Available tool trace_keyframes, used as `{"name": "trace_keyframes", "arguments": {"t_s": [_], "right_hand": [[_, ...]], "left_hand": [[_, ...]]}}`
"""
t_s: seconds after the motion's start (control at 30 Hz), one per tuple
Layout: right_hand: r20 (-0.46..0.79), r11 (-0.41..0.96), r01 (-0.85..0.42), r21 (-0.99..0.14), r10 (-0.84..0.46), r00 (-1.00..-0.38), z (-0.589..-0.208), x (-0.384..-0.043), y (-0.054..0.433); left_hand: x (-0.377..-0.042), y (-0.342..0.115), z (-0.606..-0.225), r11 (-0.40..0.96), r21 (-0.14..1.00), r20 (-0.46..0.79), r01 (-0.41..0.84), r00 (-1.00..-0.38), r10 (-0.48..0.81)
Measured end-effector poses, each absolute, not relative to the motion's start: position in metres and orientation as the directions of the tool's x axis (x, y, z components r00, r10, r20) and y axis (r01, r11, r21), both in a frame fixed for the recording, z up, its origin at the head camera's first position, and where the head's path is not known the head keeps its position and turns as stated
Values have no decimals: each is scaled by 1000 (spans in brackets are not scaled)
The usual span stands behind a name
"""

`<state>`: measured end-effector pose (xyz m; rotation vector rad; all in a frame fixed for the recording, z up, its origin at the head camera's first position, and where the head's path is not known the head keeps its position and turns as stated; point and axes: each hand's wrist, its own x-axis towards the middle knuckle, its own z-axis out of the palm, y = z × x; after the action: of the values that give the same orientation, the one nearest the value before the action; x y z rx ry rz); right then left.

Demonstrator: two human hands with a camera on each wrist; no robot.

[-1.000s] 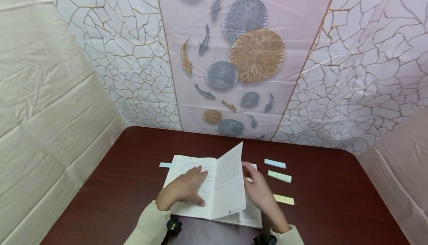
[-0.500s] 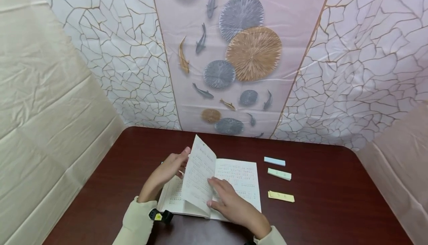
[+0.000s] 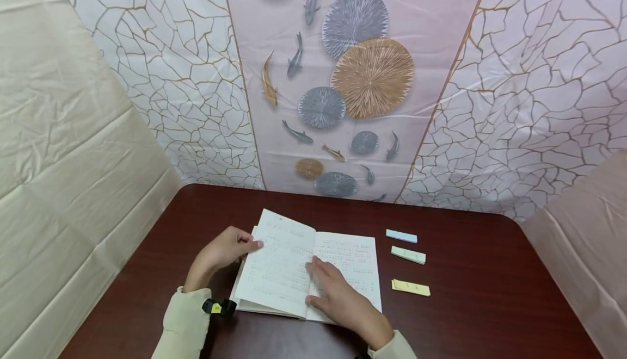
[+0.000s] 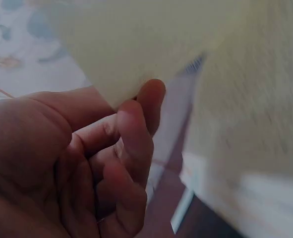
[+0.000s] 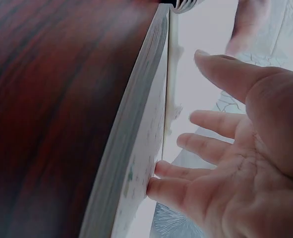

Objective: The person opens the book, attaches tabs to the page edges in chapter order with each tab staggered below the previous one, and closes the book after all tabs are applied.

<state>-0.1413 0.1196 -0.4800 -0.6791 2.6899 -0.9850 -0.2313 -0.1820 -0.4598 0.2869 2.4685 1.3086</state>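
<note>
Only the left wrist view shows the pale index tab (image 4: pixel 184 212) beyond your left hand (image 3: pixel 222 250), at the edge of the open book (image 3: pixel 351 261). The book lies between that hand, pinching a lifted page (image 3: pixel 281 264), and your right hand (image 3: pixel 338 295), whose extended, spread fingers touch it.

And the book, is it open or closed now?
Open. The book lies spread on the table, print showing on its right page, while the left hand pinches a raised leaf on the left.

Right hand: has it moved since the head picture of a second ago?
Yes. In the head view, the right hand has shifted left, away from the unmoved yellow paper strips.
</note>
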Motion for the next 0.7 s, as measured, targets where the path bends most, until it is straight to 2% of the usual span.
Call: {"name": "trace_keyframes", "arguments": {"t_s": [0.27, 0.47, 0.57, 0.7], "right_hand": [[-67, 763, -397, -510, -496, -866, -480, -140, 110], [-81, 789, -420, -449, -503, -860, -480, -141, 109], [-93, 786, -439, -435, -524, -847, -479, -142, 110], [-122, 786, -447, -427, -540, -833, -478, -145, 113]], "left_hand": [[-234, -183, -482, 694, 719, -259, -37, -941, 218], [-230, -177, -471, 786, 618, -201, -24, -971, 128], [-226, -170, -458, 780, 624, -135, 47, -977, 167], [-221, -149, -450, 739, 638, -78, 217, -936, 343]]}}
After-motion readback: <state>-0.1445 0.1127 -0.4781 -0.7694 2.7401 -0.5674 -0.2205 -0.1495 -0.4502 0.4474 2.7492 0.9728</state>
